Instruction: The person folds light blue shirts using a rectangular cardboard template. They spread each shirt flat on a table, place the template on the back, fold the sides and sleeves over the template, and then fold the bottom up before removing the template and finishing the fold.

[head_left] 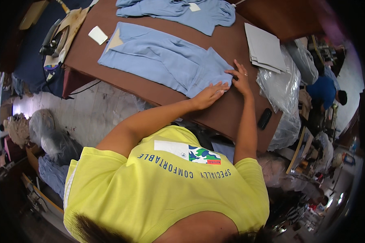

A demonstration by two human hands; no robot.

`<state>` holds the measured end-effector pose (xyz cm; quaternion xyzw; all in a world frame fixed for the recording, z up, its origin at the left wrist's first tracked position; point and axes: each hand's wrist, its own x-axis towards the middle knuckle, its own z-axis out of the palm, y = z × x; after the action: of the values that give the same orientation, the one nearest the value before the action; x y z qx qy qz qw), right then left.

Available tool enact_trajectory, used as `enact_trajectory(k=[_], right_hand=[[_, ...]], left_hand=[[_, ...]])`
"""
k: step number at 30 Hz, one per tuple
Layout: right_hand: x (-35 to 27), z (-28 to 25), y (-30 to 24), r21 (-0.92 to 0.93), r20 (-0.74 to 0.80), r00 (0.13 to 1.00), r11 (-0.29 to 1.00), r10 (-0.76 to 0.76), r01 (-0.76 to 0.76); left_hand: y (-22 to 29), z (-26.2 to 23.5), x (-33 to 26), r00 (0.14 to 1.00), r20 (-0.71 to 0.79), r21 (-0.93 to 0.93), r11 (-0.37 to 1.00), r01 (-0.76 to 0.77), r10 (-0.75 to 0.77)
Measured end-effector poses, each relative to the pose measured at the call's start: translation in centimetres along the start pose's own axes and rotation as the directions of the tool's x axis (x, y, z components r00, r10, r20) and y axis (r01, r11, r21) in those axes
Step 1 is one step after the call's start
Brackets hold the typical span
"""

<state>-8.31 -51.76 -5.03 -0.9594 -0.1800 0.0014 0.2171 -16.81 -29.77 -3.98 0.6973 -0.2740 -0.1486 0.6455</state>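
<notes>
A light blue garment (154,54) lies folded into a long shape on the brown table (121,77). A beige piece (114,40) shows at its far left end. My left hand (210,96) rests on the garment's near right corner, palm down with fingers stretched out. Just right of it, my right hand (241,79) touches the garment's right edge, its fingers apart. Neither hand visibly grips the cloth. Farther back, a second light blue garment (174,9) lies bunched, with a small white tag (194,7) on it.
A white card (97,35) lies left of the garment. An iron (50,42) stands on beige cloth at far left. White sheets (265,46), clear plastic bags (273,85) and a black case (265,118) lie right. A person in blue (323,91) bends beyond.
</notes>
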Motion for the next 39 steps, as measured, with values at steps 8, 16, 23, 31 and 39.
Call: enact_trajectory(k=[8, 16, 23, 31, 39], right_hand=[[5.6, -8.4, -6.7, 0.741, 0.171, 0.967, 0.672, -0.19, 0.001], [25.0, 0.3, -25.1, 0.692, 0.204, 0.908, 0.71, -0.366, 0.131], [32.6, 14.1, -30.3, 0.581, 0.341, 0.93, 0.809, -0.141, -0.091], [32.0, 13.2, -26.8, 0.086, 0.532, 0.84, 0.994, -0.106, 0.071], [26.5, 12.8, -27.2, 0.386, -0.064, 0.997, 0.922, 0.052, -0.023]], left_hand=[[5.5, -7.2, -4.6, 0.996, -0.084, -0.75, 0.66, -0.036, -0.04], [3.5, -24.0, -11.7, 0.756, -0.602, -0.796, 0.269, -0.542, -0.258], [-4.0, -32.5, -15.5, 0.39, -0.722, -0.679, 0.482, -0.553, -0.571], [-6.5, -34.0, -17.5, 0.435, -0.874, -0.064, 0.94, 0.336, -0.215], [-4.0, -35.0, -18.5, 0.421, -0.866, -0.066, 0.895, 0.441, -0.271]])
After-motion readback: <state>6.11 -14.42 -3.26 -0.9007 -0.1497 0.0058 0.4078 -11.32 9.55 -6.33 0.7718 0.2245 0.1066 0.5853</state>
